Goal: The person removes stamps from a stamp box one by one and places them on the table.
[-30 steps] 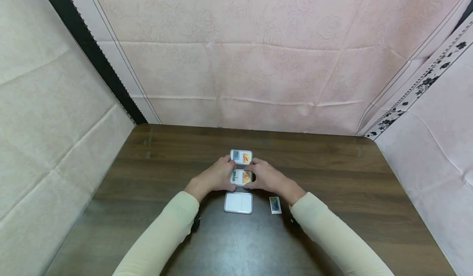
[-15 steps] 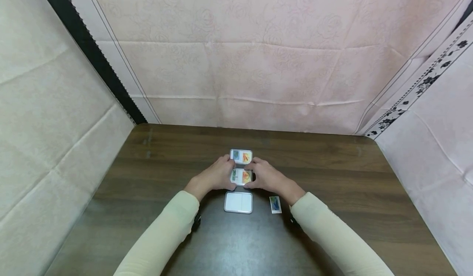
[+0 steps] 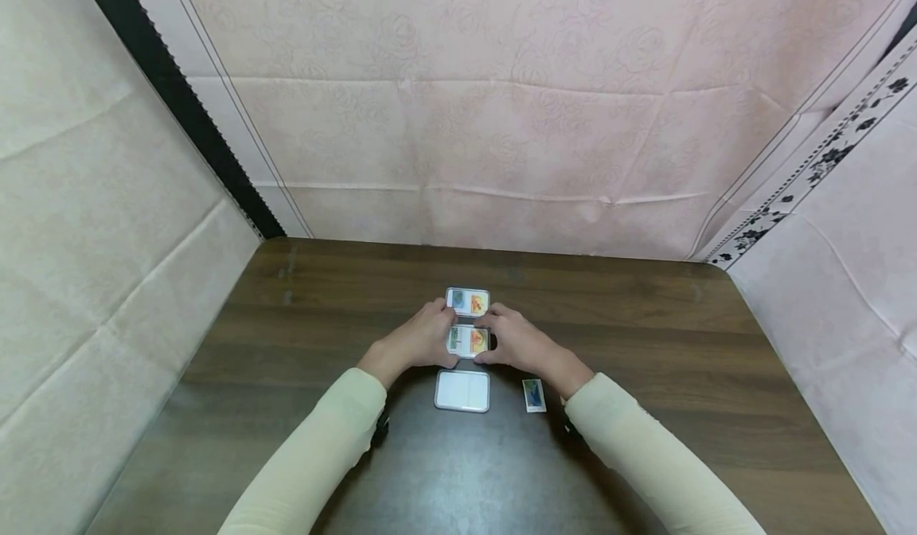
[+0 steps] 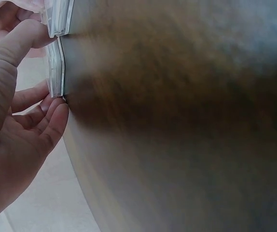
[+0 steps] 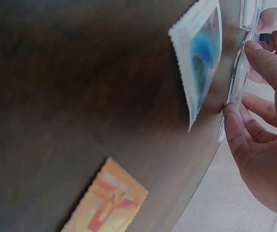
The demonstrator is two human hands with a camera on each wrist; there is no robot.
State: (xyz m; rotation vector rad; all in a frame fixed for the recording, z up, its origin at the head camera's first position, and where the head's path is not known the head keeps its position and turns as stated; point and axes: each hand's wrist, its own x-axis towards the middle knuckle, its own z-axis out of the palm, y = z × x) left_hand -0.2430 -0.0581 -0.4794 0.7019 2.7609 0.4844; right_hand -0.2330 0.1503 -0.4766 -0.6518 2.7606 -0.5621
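Stamps [image 5: 199, 58] [image 5: 108, 203], blue and orange, white case [image 3: 462, 392] nearby; both grips [image 3: 423, 339] [image 3: 517, 339] pinching middle case [image 3: 466, 342]

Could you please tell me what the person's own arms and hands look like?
The left sleeve and right sleeve are plain, long and pale yellow. The left hand and right hand wear no gloves. A small black object shows beneath each sleeve, too small to identify.

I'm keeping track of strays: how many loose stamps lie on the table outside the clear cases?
2: a blue stamp beside the right sleeve, and an orange stamp seen clearly only in the right wrist view. The sleeve may hide others.
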